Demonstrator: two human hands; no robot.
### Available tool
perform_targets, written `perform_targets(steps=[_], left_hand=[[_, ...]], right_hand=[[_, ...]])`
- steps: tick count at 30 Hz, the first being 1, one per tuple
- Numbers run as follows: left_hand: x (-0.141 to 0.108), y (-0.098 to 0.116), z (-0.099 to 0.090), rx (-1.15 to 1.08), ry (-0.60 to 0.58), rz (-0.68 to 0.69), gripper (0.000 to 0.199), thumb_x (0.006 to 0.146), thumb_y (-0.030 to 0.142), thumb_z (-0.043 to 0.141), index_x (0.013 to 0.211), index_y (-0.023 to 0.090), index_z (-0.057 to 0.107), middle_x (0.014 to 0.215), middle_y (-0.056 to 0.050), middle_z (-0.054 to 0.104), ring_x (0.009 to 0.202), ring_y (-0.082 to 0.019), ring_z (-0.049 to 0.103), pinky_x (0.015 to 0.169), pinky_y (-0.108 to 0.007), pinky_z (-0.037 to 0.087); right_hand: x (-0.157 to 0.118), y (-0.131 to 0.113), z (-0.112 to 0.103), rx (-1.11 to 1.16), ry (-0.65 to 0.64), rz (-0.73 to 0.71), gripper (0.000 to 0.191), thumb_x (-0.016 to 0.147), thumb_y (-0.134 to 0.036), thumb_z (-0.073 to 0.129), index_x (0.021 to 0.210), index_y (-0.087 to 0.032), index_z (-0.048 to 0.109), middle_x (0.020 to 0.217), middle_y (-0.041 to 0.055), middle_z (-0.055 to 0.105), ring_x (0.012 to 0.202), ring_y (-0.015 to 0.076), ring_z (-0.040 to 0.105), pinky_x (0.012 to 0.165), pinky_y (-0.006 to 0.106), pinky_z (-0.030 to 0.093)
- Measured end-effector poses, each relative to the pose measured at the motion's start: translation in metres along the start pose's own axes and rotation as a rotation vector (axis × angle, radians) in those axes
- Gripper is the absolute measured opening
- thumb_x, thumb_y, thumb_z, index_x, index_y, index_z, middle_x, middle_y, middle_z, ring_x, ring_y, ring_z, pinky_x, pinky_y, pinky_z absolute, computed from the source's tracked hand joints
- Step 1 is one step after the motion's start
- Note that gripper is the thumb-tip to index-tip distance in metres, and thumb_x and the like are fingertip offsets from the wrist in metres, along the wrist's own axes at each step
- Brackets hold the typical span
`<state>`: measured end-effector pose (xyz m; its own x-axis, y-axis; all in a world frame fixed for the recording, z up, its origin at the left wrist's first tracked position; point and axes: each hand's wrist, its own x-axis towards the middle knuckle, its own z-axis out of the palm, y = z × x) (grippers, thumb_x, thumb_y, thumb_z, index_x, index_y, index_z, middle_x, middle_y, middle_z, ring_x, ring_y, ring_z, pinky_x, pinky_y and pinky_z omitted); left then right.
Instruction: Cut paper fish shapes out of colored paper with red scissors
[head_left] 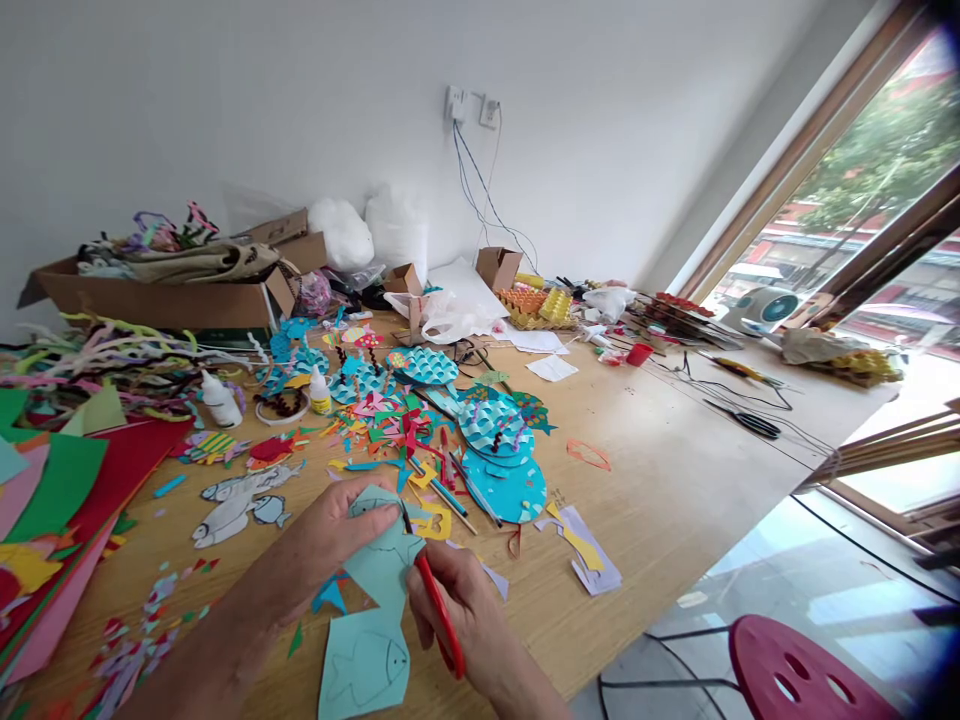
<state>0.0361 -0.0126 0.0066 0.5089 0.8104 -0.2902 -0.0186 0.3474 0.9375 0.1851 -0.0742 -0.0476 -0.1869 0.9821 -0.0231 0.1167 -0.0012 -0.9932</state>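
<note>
My left hand (358, 515) grips a sheet of light teal paper (379, 575), thumb on top, with fish outlines drawn on it. A lower flap of the sheet, showing one whole pencilled fish, hangs toward me. In my right hand (469, 610) are red-handled scissors (441, 612), their dark blades against the paper's upper right edge, close to my left thumb. Just beyond lie yellow paper scraps (433, 522), pencils (442, 490) and a round blue paper piece (514, 485). Left of my left hand rest grey paper fish cutouts (236, 500).
Coloured paper sheets (82, 500) are stacked at the left edge. Two white glue bottles (220, 400) stand amid scraps and pipe cleaners. A cardboard box (165, 295) sits at the back left. Black scissors (750, 420) lie on the right; a red stool (802, 670) stands beside the table.
</note>
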Motion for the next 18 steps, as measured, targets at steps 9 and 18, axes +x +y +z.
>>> perform_targets(steps=[9,18], left_hand=[[0.0011,-0.0033,-0.0014,0.03,0.006,0.012,0.035,0.066,0.047,0.071,0.067,0.017,0.052,0.05,0.009,0.045,0.04,-0.004,0.039,0.04,-0.014,0.035],[0.0032,-0.0063,-0.0046,0.057,-0.03,0.001,0.03,0.069,0.045,0.069,0.071,0.019,0.054,0.051,0.008,0.046,0.041,-0.006,0.042,0.039,-0.016,0.038]], right_hand=[[0.0003,0.0,0.0009,-0.008,0.01,0.014,0.035,0.086,-0.038,0.047,0.057,-0.019,0.041,0.045,-0.006,0.04,0.038,0.0061,0.034,0.037,0.017,0.024],[-0.002,0.0037,-0.001,0.008,0.013,0.012,0.033,0.086,-0.033,0.047,0.057,-0.02,0.04,0.045,-0.0063,0.039,0.038,0.0062,0.033,0.036,0.017,0.024]])
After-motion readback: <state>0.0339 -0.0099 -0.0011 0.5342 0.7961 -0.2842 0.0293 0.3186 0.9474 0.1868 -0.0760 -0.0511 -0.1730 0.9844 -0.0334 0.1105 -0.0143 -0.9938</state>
